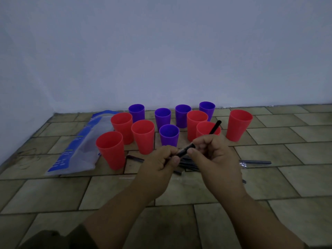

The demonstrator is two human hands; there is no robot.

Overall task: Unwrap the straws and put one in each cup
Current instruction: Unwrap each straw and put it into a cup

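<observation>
both hands point(188, 159) pinch black straw point(214, 128) above cups point(143, 135)

Left hand point(160, 163), right hand point(216, 155) bare; dark olive cloth point(53, 239).

I cannot see the middle of the black straw point(214, 128), buried inside the right grip point(215, 155), and that grip and the left grip point(161, 161) cover most of the straw pile point(187, 164) on the floor point(53, 194). The print on the plastic bag point(79, 148) is too blurred to read.
</observation>
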